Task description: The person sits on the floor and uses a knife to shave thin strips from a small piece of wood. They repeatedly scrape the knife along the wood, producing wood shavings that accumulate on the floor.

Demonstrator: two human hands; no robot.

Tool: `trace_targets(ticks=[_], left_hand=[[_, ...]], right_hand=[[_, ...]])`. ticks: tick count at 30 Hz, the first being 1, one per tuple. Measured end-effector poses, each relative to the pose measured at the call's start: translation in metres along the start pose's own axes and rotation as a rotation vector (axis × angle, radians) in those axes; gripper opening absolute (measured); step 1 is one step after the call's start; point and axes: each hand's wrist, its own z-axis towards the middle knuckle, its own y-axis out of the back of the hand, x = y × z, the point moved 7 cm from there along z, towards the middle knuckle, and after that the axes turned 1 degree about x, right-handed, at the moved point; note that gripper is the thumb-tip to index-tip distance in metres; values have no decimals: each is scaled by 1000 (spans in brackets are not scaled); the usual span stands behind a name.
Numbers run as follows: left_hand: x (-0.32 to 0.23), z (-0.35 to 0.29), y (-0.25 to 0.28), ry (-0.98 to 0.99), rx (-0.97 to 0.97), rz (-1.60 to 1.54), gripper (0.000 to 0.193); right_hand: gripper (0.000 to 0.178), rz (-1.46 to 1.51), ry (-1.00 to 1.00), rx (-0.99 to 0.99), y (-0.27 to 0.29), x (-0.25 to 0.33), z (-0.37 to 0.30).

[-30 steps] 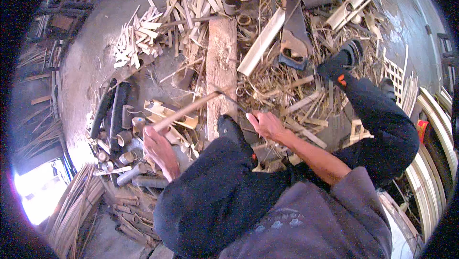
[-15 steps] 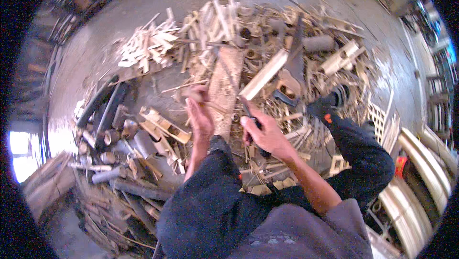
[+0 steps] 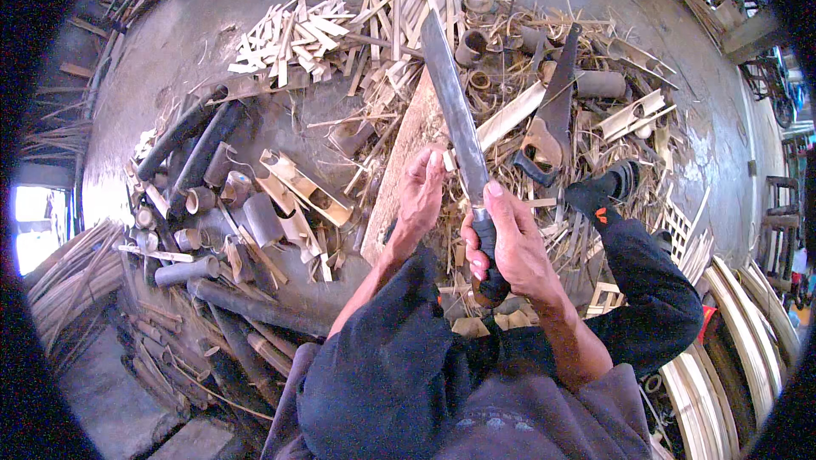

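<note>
My right hand (image 3: pixel 510 243) is wrapped around the dark handle of a machete (image 3: pixel 455 103), whose long grey blade slants up and away, tip toward the far side. Just left of the blade, my left hand (image 3: pixel 422 192) is closed, with a small pale piece of bamboo (image 3: pixel 450 160) at its fingertips. Beneath that hand lies a long wooden board (image 3: pixel 399 154), its surface rough and chipped. The blade stands over the board's right side and hides part of a split bamboo length (image 3: pixel 514 116) behind it.
A handsaw (image 3: pixel 554 107) lies among shavings to the right. Pale bamboo sticks (image 3: pixel 293 39) are heaped at the far left. Split bamboo (image 3: pixel 302 188) and dark bamboo poles (image 3: pixel 202 150) lie on the left. My shoe (image 3: pixel 608 184) rests at the right; bundled strips (image 3: pixel 722 375) stand beyond my knee.
The machete has swung into plain view with its blade raised above the board. My left hand has moved right, close to the blade, and its fingers have curled in.
</note>
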Motion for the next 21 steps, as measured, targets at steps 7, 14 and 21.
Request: trace_targets(ticks=[7, 14, 21], left_hand=[[1, 0, -11, 213, 62, -324, 26], [1, 0, -12, 169, 84, -247, 26], [-1, 1, -15, 133, 71, -294, 27]], right_hand=[[52, -7, -10, 10, 3, 2, -3], [56, -47, -22, -5, 2, 8, -8], [56, -55, -36, -5, 2, 8, -10]])
